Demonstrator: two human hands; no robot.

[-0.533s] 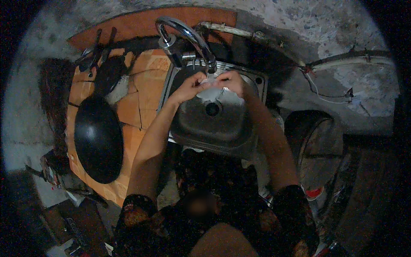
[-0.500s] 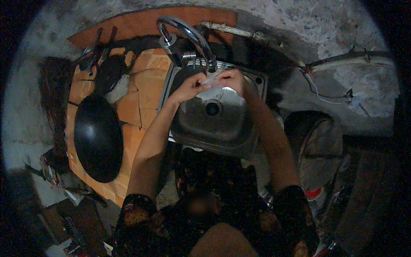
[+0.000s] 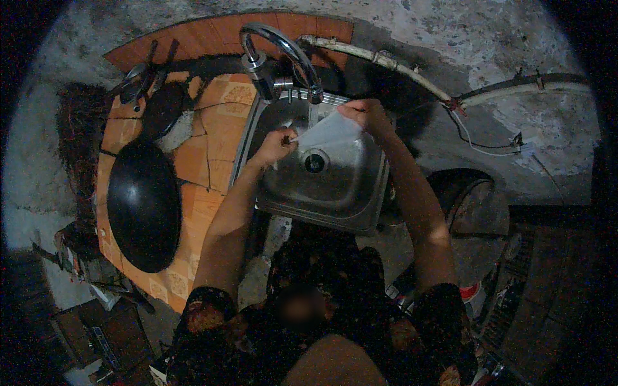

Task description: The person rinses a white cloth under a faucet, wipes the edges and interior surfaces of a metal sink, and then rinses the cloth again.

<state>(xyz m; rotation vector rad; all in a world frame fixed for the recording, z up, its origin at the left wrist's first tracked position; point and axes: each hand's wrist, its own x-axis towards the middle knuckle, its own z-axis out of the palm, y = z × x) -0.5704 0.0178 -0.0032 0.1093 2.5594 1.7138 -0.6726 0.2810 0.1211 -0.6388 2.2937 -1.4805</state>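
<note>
Countertop of orange tile (image 3: 196,219): takes up the left side, dark lines between the tiles.
Glossy black oval pan-like shape (image 3: 143,206): on the tile, toward the outer edge. Behind it, a second dark rounded shape (image 3: 164,110) and dark long-handled utensils (image 3: 134,83); dim, details lost.
Rear: reddish-brown upright panel (image 3: 193,33) along the back; pale, stained pipe (image 3: 394,63) running off to the right along a rough grey wall (image 3: 450,38).
Right side: dark round-topped object (image 3: 479,209) near the right forearm, kind too dim to tell.
Stainless-steel square sink (image 3: 322,193): between the countertop and that object; round drain (image 3: 314,162) exposed in its floor.
In the way: curved chrome faucet (image 3: 283,42), spout end hanging over the rear of the sink, just beside the sheet's top edge. Pale streak below the spout; cannot tell if water or glare.
Thin translucent white sheet (image 3: 329,132): spread between the two hands, over the rear of the sink, just behind the drain; cloth or plastic, cannot tell.
Left hand (image 3: 277,147): fingers curled closed, pinching the sheet's narrow left end.
Right hand (image 3: 369,118): set farther back, fingers closed on the upper right part; sheet slants down from here toward the left grip.
</note>
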